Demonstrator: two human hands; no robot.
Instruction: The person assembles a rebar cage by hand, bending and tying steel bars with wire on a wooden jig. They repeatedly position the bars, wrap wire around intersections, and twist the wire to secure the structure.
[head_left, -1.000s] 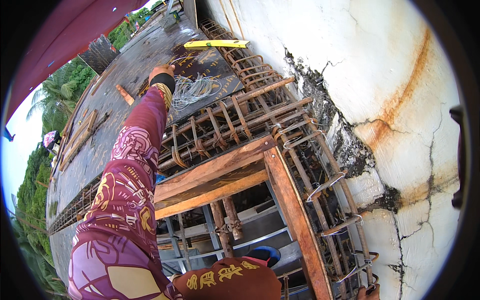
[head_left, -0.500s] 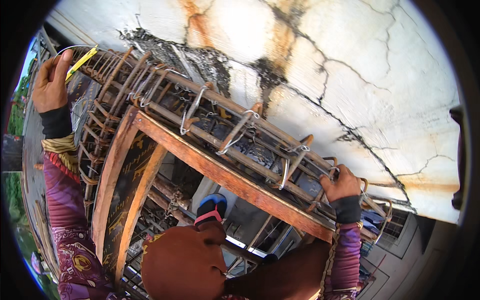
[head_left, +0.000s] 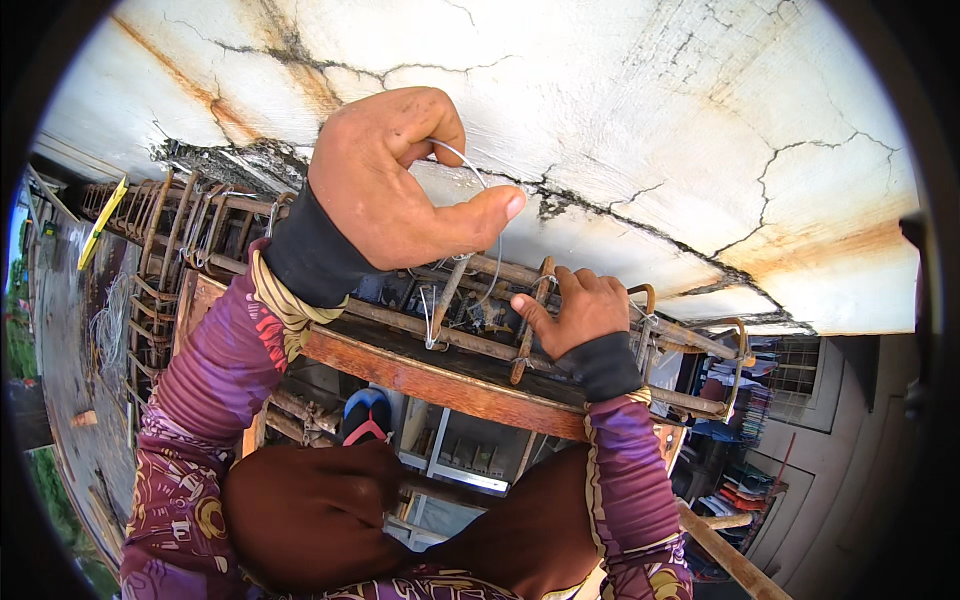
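A thin tie wire (head_left: 467, 162) is held in my left hand (head_left: 385, 190), raised over the middle of a rusty rebar cage (head_left: 390, 318). The wire bows out past the thumb, and its lower end hangs down by the bars. My right hand (head_left: 595, 318) grips the cage farther right, its fingers over the long bar and its thumb close to a cross stirrup (head_left: 532, 320). Twisted wire ties (head_left: 432, 318) bind some stirrups to the long bars. At the far left, a narrow yellow tool (head_left: 102, 222) stands slanted by the cage, away from both hands.
A cracked, rust-stained white wall (head_left: 640, 110) runs behind the cage. Wooden formwork (head_left: 430, 375) lies along its near side. Loose wire (head_left: 112, 320) lies in a coil at left. Below me are a sandalled foot (head_left: 368, 412) and gaps between supports.
My left hand has come from the far left to the middle with the wire, leaving the yellow tool behind. My right hand stays on the cage; the view has shifted right.
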